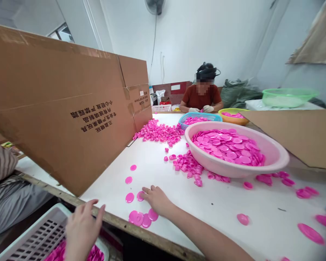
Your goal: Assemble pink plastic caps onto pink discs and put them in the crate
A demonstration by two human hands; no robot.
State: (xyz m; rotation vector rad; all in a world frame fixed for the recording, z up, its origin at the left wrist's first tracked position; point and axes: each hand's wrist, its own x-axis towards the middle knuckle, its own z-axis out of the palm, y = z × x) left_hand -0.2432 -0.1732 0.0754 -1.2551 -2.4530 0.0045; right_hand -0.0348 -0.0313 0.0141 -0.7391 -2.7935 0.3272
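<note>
My right hand [157, 200] lies on the white table [220, 203], fingertips at a small group of flat pink plastic discs [138, 215], holding nothing I can see. My left hand [83, 230] hangs off the table's near edge, fingers apart and empty, above a white slotted plastic basket [40, 232] with pink pieces [76, 253] inside. A wide pale pink basin [233, 152] full of pink discs stands beyond my hands, with a loose heap of pink pieces [188, 165] against its near side.
A large cardboard sheet [62, 105] stands upright along the table's left side. Further pink pieces [157, 132] spread behind the basin's left. A blue basket [199, 119] and yellow bowl [233, 116] stand far off. A gloved co-worker [202, 99] sits across the table.
</note>
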